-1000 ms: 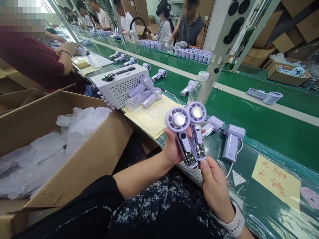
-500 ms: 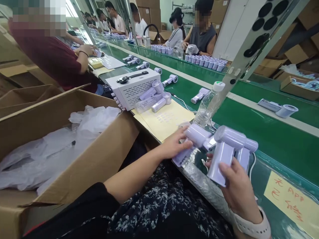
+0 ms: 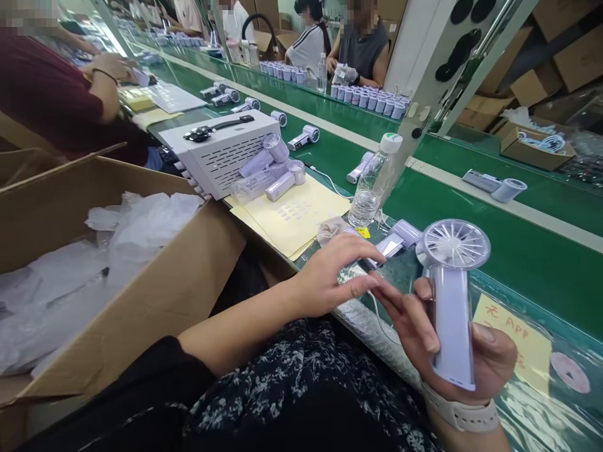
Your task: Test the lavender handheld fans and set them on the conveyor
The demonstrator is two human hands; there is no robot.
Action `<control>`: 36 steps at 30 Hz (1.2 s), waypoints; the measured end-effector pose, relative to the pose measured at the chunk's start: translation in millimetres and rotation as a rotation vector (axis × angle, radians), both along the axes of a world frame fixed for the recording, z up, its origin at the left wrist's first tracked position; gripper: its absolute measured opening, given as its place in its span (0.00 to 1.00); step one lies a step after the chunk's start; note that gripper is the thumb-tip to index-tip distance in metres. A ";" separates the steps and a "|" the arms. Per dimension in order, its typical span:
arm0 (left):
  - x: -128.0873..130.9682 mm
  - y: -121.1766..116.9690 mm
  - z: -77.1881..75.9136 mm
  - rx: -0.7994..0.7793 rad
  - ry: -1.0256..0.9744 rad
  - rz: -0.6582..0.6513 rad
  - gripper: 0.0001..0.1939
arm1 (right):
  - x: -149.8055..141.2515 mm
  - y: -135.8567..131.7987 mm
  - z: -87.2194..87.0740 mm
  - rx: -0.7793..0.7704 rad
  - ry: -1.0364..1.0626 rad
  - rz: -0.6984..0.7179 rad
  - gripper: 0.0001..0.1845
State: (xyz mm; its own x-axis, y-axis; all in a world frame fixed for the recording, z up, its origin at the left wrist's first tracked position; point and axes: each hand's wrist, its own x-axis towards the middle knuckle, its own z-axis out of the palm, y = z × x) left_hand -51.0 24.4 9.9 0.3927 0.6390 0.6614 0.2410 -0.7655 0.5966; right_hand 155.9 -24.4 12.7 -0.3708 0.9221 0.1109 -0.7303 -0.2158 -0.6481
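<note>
My right hand (image 3: pixel 438 339) is wrapped round the handle of a lilac handheld fan (image 3: pixel 451 295), held upright with its round grille facing me. My left hand (image 3: pixel 332 279) lies at the bench edge with fingers stretched out, its fingertips on a small clear-wrapped piece (image 3: pixel 351 273) and a thin white cable. A second lilac fan part (image 3: pixel 396 240) lies just beyond, beside a water bottle (image 3: pixel 372 182).
An open cardboard box (image 3: pixel 155 301) with plastic bags stands at my left. A white perforated case (image 3: pixel 221 147), yellow paper sheets (image 3: pixel 294 213) and more fans sit ahead. The green conveyor belt (image 3: pixel 494 232) carries fans; other people work along it. A yellow note (image 3: pixel 513 342) lies at right.
The two fans were held together, then parted. My left hand set its fan down and now rests open at the edge; my right hand turned its fan upright, grille toward me.
</note>
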 end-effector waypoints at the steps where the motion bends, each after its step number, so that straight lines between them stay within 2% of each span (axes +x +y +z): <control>1: 0.4 -1.8 4.1 0.034 -0.005 -0.040 0.13 | 0.6 -0.7 0.1 -0.006 0.024 0.000 0.21; 2: -1.6 -0.4 6.1 0.070 0.005 -0.034 0.14 | 1.1 -1.1 0.2 -0.021 0.049 -0.004 0.20; 4: -14.7 13.1 3.5 0.101 0.061 0.112 0.14 | 1.5 -1.1 0.4 -0.065 0.098 -0.024 0.19; 5: -25.9 24.4 -1.0 0.081 0.115 0.238 0.15 | 1.6 -0.9 0.5 -0.089 0.122 -0.043 0.18; 7: -53.6 51.4 -15.8 -0.041 0.291 0.589 0.15 | 1.7 -0.7 0.5 -0.136 0.164 -0.091 0.17; 9: -80.9 75.8 -35.1 -0.241 0.605 0.857 0.18 | 1.8 -1.0 0.7 -0.165 0.196 -0.139 0.17; 11: -99.7 90.4 -53.9 -0.321 0.686 0.910 0.17 | 2.0 -1.5 1.1 -0.177 0.211 -0.162 0.18; 13: -107.4 94.2 -67.4 -0.346 0.711 0.904 0.15 | 2.1 -2.0 1.7 -0.182 0.212 -0.158 0.17; 16: -106.2 91.3 -74.8 -0.361 0.715 0.917 0.15 | 2.2 -2.6 2.5 -0.197 0.212 -0.151 0.18; 21: -109.6 96.2 -67.2 -0.416 0.607 0.945 0.07 | 4.5 -4.0 1.8 -0.219 0.200 -0.174 0.18; 25: -103.5 88.7 -45.5 -0.472 0.446 0.954 0.03 | 6.1 -5.0 1.7 -0.205 0.151 -0.192 0.17; 28: -71.3 58.5 -16.7 -0.440 0.269 0.822 0.05 | 2.0 -4.4 0.7 -0.171 -0.038 -0.220 0.17; 31: -27.4 20.4 10.7 -0.377 -0.153 0.294 0.08 | -5.0 -4.7 -4.6 -0.169 -0.344 -0.260 0.15; 33: -3.3 1.9 20.2 -0.466 -0.286 0.091 0.08 | -8.7 -6.3 -10.0 -0.160 -0.486 -0.295 0.15; 36: 18.0 -10.1 19.5 -0.611 -0.324 -0.037 0.08 | -11.3 -9.6 -15.9 -0.058 -0.599 -0.260 0.27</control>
State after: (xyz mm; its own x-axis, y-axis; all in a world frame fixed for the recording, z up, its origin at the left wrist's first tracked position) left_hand -33.0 14.3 29.4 0.2645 0.9243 0.2752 -0.0424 -0.2739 0.9608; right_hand 144.6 -34.0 -3.2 -0.1175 0.9882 -0.0979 -0.2792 -0.1275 -0.9517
